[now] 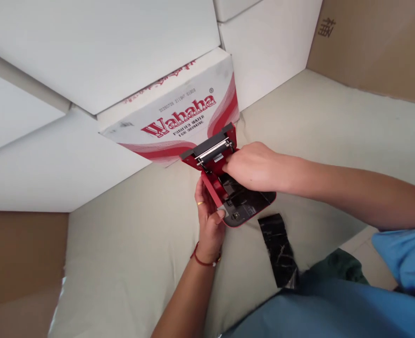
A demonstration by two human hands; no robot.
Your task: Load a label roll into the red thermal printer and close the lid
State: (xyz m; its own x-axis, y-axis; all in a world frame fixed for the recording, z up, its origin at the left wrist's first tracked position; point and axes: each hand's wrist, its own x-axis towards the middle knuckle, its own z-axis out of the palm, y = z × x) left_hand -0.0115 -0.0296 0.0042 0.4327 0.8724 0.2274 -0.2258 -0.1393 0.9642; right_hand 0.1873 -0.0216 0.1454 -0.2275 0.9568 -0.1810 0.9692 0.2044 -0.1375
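A red and black portable printer [251,206] is tilted up over the cloth-covered surface. Its lid [211,149] stands open, showing a roller with metal ends. My left hand [209,213] grips the printer's left side, thumb on the near corner and fingers around the red wall. My right hand [253,166] reaches into the open compartment from the right, its fingers curled together; the fingertips and whatever they may hold are hidden. Near my body lies a black strip with white marble-like veins [280,249], one end curling up.
Behind the printer a white and red Wahaha water carton [179,112] stands against large white boxes [88,51]. Brown cardboard [372,47] rises at the back right, with more brown cardboard [20,258] at the left. A pale green cloth [123,244] covers the surface.
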